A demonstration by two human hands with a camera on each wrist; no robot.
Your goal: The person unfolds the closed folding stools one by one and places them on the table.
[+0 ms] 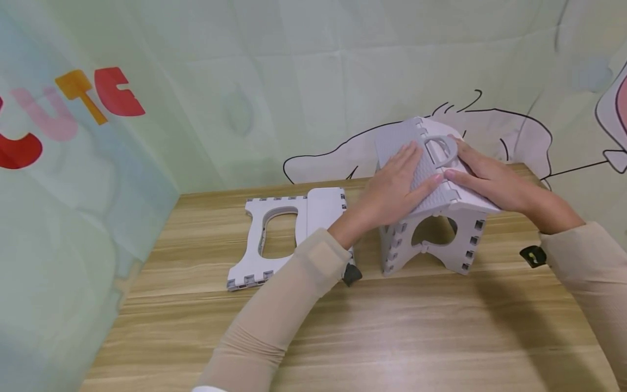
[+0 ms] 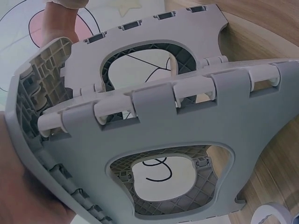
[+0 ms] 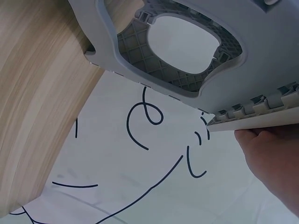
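A white and grey folding step stool [image 1: 431, 234] stands on its legs at the table's back right, its two-panel top peaked like a roof in the head view. Flat on the grey panel [image 1: 399, 139] rests my left hand [image 1: 389, 190], fingers extended and thumb near the centre seam. My right hand [image 1: 499, 185] presses the white panel, fingertips and thumb beside the grey carry handle [image 1: 447, 152]. In the left wrist view the hinged grey leg [image 2: 187, 130] with its oval opening fills the middle. The right wrist view shows my right hand against the panel's outer face.
A second folding stool [image 1: 323, 209], folded flat, lies on the wooden table [image 1: 392, 337] left of the standing one, partly hidden by my left arm. A printed cloth backdrop [image 1: 303, 71] hangs behind the table. Black straps [image 1: 533, 256] dangle by both wrists.
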